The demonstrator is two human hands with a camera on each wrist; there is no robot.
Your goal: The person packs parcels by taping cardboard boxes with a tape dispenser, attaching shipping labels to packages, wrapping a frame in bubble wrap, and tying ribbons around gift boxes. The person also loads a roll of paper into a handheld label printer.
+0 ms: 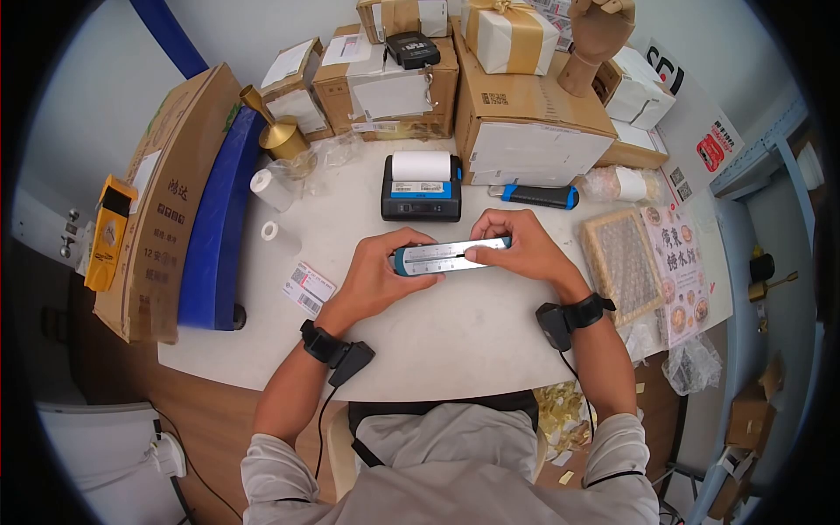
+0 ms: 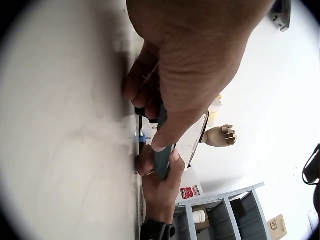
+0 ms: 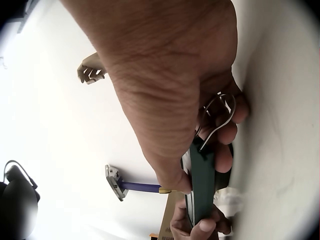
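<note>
A flat metal-faced tool with a dark green body (image 1: 442, 259) is held level above the white table, marks along its face in the head view. My left hand (image 1: 378, 269) grips its left end between thumb and fingers. At the other end, my right hand (image 1: 518, 247) pinches it, the thumb lying on the metal face. In the right wrist view the green edge (image 3: 202, 185) runs between both hands, and a thin wire loop (image 3: 230, 117) hangs at the end by my right fingers.
Behind the hands stand a label printer (image 1: 421, 208) and a blue-black cutter (image 1: 541, 197). Two white rolls (image 1: 271, 231) and a printed label (image 1: 308, 289) lie to the left. Cardboard boxes (image 1: 534, 114) line the back; a bubble-wrapped frame (image 1: 623, 264) lies right.
</note>
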